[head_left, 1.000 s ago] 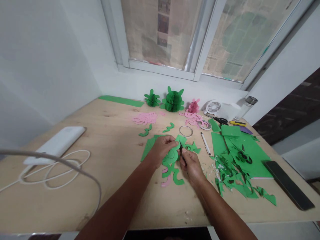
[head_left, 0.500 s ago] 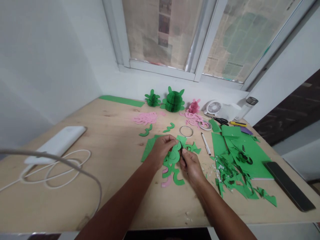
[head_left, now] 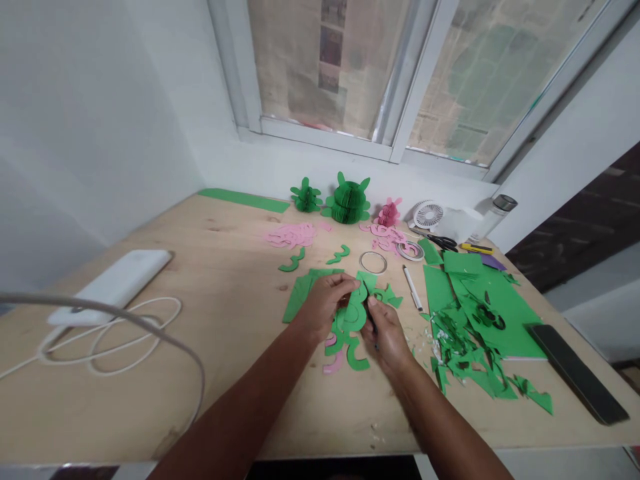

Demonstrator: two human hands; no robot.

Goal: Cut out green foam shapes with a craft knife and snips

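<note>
between the hands, green paper (head_left: 357, 316) — left hand (head_left: 324, 304) pinching it, right hand (head_left: 387, 328) gripping scissors (head_left: 369, 312); likely cutting — the curve calls for turning it.

Single head cam, looking forward and down over the desk (head_left: 230, 300) from the wearer's side. It's sitting above and behind the forearms (head_left: 255, 393), which are running in from the bottom edge. Left hand (head_left: 327, 303) and right hand (head_left: 385, 330) are showing fairly small, below centre, so it's viewing from mid-range. Framing's reading wide: the desk is filling most of the lower half, the window (head_left: 350, 73) is taking the top, the wall (head_left: 100, 120) is covering upper left.
</note>
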